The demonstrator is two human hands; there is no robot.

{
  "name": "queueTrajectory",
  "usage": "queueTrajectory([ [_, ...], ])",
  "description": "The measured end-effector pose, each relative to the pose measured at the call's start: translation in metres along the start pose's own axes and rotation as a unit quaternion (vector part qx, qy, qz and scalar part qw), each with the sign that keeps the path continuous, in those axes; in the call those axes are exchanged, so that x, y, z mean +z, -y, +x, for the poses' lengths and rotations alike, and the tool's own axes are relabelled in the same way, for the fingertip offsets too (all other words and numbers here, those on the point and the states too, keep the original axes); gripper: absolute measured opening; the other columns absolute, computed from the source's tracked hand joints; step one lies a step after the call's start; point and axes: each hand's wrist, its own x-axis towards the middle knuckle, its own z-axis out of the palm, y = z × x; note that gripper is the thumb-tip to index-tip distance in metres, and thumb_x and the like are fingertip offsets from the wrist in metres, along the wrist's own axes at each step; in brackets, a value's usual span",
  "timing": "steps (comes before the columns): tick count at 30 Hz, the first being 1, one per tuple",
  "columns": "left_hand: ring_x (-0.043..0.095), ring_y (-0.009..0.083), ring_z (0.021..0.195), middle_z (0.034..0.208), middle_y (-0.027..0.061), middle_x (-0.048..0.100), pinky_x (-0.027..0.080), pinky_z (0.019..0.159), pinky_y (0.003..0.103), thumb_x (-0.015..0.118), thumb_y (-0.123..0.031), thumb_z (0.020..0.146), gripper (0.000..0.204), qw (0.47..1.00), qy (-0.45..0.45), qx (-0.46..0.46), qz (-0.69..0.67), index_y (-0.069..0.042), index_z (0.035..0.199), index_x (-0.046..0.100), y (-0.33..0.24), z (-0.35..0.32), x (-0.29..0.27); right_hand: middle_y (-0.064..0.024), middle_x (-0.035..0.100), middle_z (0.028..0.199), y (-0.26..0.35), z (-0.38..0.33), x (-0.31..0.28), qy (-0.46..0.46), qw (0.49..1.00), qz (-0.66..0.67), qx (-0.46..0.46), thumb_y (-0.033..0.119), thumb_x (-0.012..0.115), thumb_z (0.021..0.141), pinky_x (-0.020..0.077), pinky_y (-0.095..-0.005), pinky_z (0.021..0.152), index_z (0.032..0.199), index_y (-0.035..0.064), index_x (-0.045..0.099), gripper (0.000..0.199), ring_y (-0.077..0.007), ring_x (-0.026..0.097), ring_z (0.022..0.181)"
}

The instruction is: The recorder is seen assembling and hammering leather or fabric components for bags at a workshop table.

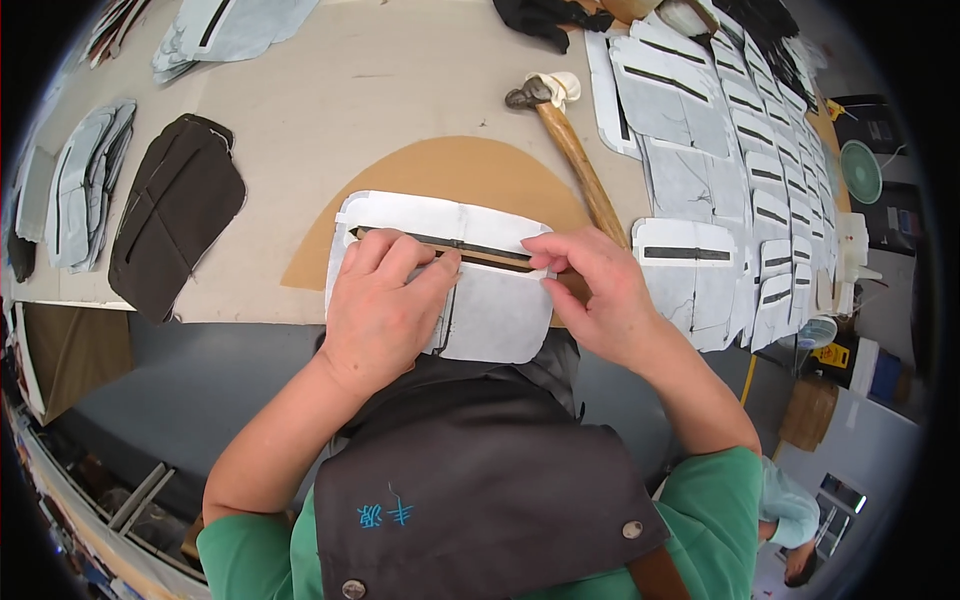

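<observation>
A white-backed fabric panel (500, 318) with a long slot edged in black lies at the table's front edge, partly over a tan half-round board (440, 160). My left hand (385, 300) rests on the panel's left part, its bent fingers closed along the slot's edge. With thumb and fingertips drawn together, my right hand (595, 290) grips the panel at the slot's right end. Tan shows through the slot between the hands. A hammer (580, 165) with a wooden handle lies just beyond my right hand, its head resting by a pale cloth.
Many similar white panels (690, 180) overlap in rows at the right. Farther left are a dark brown panel (180, 215) and a stack of grey-white pieces (90, 190). More pieces (235, 30) lie at the far left, and black cloth (545, 20) at the back. Another person (795, 510) is at lower right.
</observation>
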Motion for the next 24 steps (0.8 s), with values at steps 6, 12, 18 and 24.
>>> queueTrajectory([
  [6, 0.058, 0.0231, 0.094, 0.091, 0.0002, 0.059, 0.047, 0.080, 0.037, 0.077, -0.007, 0.081, 0.024, 1.000, -0.003, 0.001, -0.004, -0.011, 0.105, 0.079, -0.001, 0.003, 0.000, -0.0069, 0.070, 0.097, -0.008, -0.004, 0.001, -0.002, 0.998, -0.042, -0.056, -0.008, 0.068, 0.082, 0.0520, -0.0422, 0.078, 0.123, 0.0084, 0.068, 0.044, -0.0313, 0.063, 0.088],
  [12, 0.058, 0.0237, 0.094, 0.092, 0.0010, 0.061, 0.047, 0.080, 0.038, 0.078, -0.008, 0.081, 0.024, 1.000, -0.001, 0.000, -0.002, -0.010, 0.105, 0.078, 0.000, 0.002, -0.006, -0.0067, 0.071, 0.100, -0.017, -0.006, 0.001, -0.014, 0.994, -0.056, -0.090, -0.007, 0.069, 0.083, 0.0530, -0.0417, 0.079, 0.119, 0.0067, 0.069, 0.039, -0.0294, 0.066, 0.093],
  [18, 0.058, 0.0243, 0.097, 0.095, 0.0017, 0.060, 0.048, 0.082, 0.038, 0.080, -0.014, 0.082, 0.023, 0.999, 0.000, -0.023, -0.039, -0.011, 0.104, 0.074, -0.002, 0.003, -0.001, -0.0102, 0.071, 0.109, 0.023, 0.024, 0.022, -0.020, 0.996, 0.079, -0.032, -0.012, 0.069, 0.083, 0.0560, -0.0348, 0.090, 0.127, 0.0035, 0.065, 0.046, -0.0236, 0.068, 0.098],
  [24, 0.058, 0.0244, 0.095, 0.095, 0.0010, 0.061, 0.047, 0.082, 0.039, 0.081, -0.014, 0.082, 0.023, 0.999, -0.008, -0.022, -0.042, -0.010, 0.104, 0.074, -0.001, 0.001, -0.002, -0.0085, 0.073, 0.108, 0.022, 0.033, 0.044, -0.006, 0.996, 0.088, -0.002, -0.007, 0.068, 0.084, 0.0499, -0.0433, 0.094, 0.126, 0.0059, 0.063, 0.044, -0.0306, 0.068, 0.104],
])
